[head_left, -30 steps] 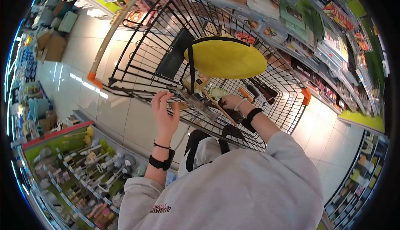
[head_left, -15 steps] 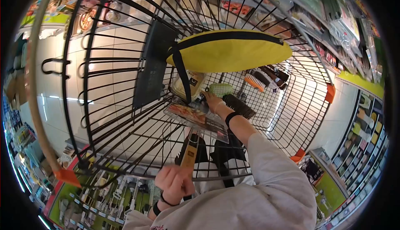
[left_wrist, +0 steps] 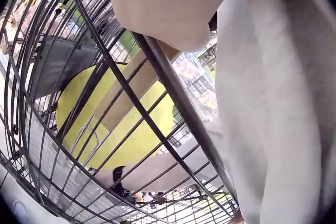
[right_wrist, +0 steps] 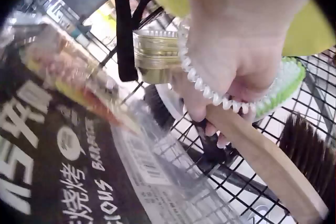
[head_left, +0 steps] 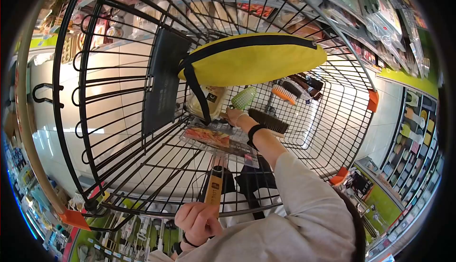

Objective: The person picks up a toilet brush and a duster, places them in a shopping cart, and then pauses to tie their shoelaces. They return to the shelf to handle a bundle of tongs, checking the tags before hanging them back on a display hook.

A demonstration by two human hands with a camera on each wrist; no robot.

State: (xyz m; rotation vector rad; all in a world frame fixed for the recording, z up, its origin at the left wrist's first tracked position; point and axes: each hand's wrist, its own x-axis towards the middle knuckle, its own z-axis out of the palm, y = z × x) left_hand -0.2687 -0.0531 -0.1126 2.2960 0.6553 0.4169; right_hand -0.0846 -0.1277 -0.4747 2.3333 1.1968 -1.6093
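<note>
My left hand [head_left: 197, 219] grips a flat wooden handle [head_left: 213, 186] with printed lettering at the cart's near rim. In the left wrist view a wire loop [left_wrist: 86, 142] shows at the far end of that handle. Inside the cart, my right hand [right_wrist: 236, 61] has its fingers curled round the wooden handle [right_wrist: 257, 150] of a brush with dark brown bristles [head_left: 268, 120]. Close beside this hand lie a green-and-white oval object [head_left: 244, 98] and a clear tub [head_left: 209, 101]. A clear-wrapped barbecue packet [head_left: 209, 137] lies nearer my body.
A large yellow zippered bag [head_left: 256, 62] spans the wire shopping cart [head_left: 304, 160]. Farther in lies an orange-and-white brush [head_left: 283, 94]. A dark panel [head_left: 164, 79] stands at the cart's left. Stocked store shelves [head_left: 399, 39] surround the cart, with tiled floor between.
My left hand, earlier raised with loose fingers over the cart rim, now holds the wooden handle lower down. The right hand has moved left inside the cart. The green object has turned.
</note>
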